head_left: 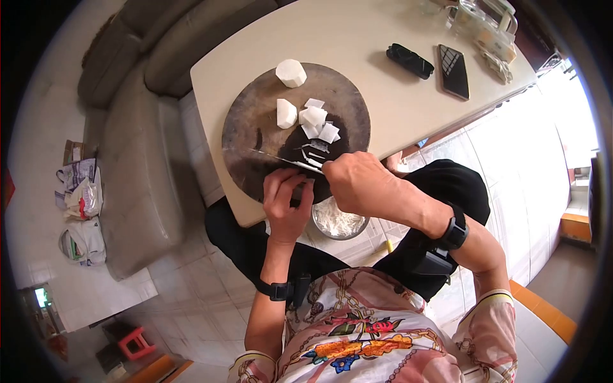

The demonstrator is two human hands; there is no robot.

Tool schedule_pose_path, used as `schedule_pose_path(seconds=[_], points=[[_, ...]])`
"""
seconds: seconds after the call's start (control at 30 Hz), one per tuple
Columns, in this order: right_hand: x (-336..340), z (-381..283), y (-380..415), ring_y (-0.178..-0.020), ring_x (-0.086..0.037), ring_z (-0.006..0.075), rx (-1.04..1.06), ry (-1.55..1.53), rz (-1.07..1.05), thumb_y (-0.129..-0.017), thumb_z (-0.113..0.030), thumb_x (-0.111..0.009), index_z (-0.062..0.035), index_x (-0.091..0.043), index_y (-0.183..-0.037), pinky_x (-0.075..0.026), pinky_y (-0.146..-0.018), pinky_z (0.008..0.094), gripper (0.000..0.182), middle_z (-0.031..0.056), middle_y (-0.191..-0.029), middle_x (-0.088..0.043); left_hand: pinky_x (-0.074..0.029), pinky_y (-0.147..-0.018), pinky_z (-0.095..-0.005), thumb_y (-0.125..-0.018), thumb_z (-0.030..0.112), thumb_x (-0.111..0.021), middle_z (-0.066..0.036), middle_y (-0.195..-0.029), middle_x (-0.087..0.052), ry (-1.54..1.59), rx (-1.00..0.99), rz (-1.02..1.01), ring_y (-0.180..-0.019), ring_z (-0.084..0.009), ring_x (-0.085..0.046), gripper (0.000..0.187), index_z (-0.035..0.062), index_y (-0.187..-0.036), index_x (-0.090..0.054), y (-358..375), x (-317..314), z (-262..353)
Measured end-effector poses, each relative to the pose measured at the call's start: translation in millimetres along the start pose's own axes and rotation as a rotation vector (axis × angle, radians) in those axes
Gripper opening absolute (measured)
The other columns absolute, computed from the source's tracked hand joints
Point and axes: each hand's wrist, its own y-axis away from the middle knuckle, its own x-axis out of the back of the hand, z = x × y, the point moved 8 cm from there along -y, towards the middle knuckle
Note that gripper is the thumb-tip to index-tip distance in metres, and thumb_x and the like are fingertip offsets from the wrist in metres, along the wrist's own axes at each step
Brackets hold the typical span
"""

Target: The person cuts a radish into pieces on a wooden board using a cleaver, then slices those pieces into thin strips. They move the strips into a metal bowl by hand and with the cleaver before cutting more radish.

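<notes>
One counter (357, 45): pale, smooth top with rounded corners, reaching from the person's left to the far right.
Round board (246, 115): dark and worn, it looks like wood, with a black, wet-looking patch; it lies on the near left part of the counter.
Bowl (341, 237): round, filled with fine white shreds (338, 217), seen just past the near edge of the board.
Right hand (355, 182): its grip is closed around the knife (290, 162), whose handle it mostly hides.
Left hand (285, 207): fingers bent at the near edge of the board, close to the blade; I cannot tell if this grip holds a piece.
Knife direction: over the near half of the board, long axis slanting; the tip points left and slightly away from the person; the blade is thin.
Phone (453, 71): flat, dark, glossy, its long axis running mostly away from the person.
Thick block (291, 73): white, short, with faceted sides, at the far edge of the board.
Cut block (287, 113): white, its long axis pointing away from the person.
Flat slices (313, 118): white, thin, angular, piled loosely.
Narrow strips (313, 155): white, between slices and blade.
</notes>
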Motion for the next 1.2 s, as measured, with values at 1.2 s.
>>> schedule_pose_path(seconds=[1.2], points=[[-2.4, -16.2, 7.6, -0.060, -0.062, 0.0403, 0.090, 0.030, -0.038, -0.064, 0.001, -0.061, 0.0040, -0.057, -0.069, -0.050, -0.055, 0.0458, 0.007, 0.0222, -0.060, -0.058, -0.049, -0.080, -0.0399, -0.072, -0.005, -0.070, -0.011, -0.100, -0.062, -0.069, 0.010, -0.070, -0.094, -0.0306, -0.061, 0.023, -0.0011, -0.094, -0.068, 22.4, -1.6, 8.7]])
